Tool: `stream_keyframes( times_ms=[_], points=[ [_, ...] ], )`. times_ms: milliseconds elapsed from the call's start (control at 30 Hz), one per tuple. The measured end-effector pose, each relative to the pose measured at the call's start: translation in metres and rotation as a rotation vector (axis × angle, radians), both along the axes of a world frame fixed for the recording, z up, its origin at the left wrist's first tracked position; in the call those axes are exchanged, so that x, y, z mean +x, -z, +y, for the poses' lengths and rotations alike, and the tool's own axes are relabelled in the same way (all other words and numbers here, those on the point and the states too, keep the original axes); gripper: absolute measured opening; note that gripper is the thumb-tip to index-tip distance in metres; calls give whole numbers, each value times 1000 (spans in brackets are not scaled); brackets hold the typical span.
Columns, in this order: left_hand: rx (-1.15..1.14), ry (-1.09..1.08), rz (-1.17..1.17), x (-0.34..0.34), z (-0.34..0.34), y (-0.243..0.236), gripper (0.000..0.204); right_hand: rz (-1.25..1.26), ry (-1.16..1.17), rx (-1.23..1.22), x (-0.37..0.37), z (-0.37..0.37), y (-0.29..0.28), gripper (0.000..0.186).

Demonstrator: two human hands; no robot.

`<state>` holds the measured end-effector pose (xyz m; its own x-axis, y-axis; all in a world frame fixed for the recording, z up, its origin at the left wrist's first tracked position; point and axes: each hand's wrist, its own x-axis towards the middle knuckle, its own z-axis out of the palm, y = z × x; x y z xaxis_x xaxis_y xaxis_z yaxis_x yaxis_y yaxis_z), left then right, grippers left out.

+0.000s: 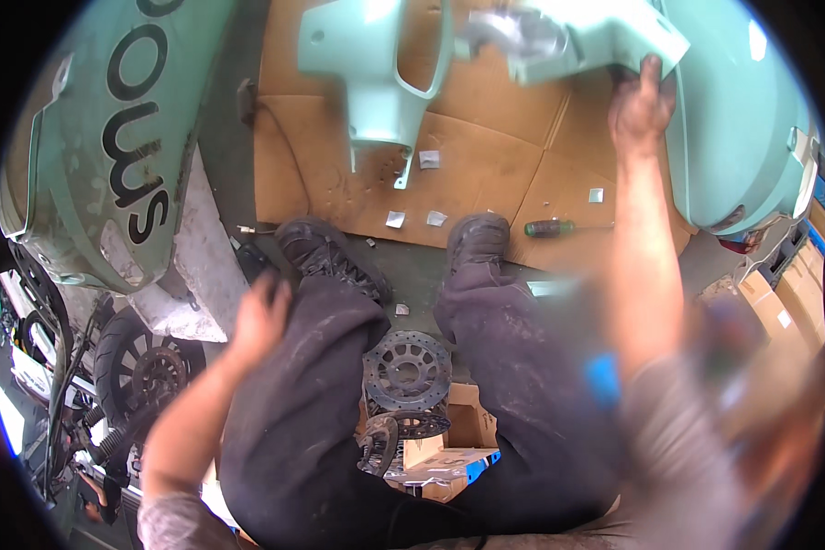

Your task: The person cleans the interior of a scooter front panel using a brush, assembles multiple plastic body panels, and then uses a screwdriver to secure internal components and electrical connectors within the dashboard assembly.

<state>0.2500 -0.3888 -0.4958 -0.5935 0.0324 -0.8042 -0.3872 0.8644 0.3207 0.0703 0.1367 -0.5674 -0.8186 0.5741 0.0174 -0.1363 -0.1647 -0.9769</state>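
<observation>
You have 1 green-handled screwdriver (548, 228) lying on flattened cardboard (490, 137), 1 perforated disc (407, 340) near a carton (472, 417), 1 black-tyred wheel (109, 380) leftward.

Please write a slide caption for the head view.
The right hand grips a mint-green panel, while a screwdriver lies on the cardboard sheet.

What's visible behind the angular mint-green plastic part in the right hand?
A flat brown cardboard sheet shows below the mint-green part, and a large curved mint-green panel to its right. Whatever is directly behind it is covered.
</observation>
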Motion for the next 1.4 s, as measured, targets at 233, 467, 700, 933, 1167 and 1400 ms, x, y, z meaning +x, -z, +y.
stream_keyframes(
  times_ms=[233,467,700,933,1167,1400],
  points=[
    [-290,-517,-826,244,-50,-64,65,-452,36,-67,112,9,16,43],
    [-153,-591,-909,307,7,-73,77,-914,-249,333,180,25,53,50],
    [458,86,-676,225,74,-97,59,-1062,-71,4,177,-19,51,45],
    [808,804,-802,181,77,-85,43,-1100,-114,209,183,-21,36,39],
    [380,331,-724,186,7,-98,42,-1220,-307,612,195,-13,24,34],
    [-50,-299,-654,192,-55,-81,41,-894,-726,1176,169,-18,14,38]
  ],
)
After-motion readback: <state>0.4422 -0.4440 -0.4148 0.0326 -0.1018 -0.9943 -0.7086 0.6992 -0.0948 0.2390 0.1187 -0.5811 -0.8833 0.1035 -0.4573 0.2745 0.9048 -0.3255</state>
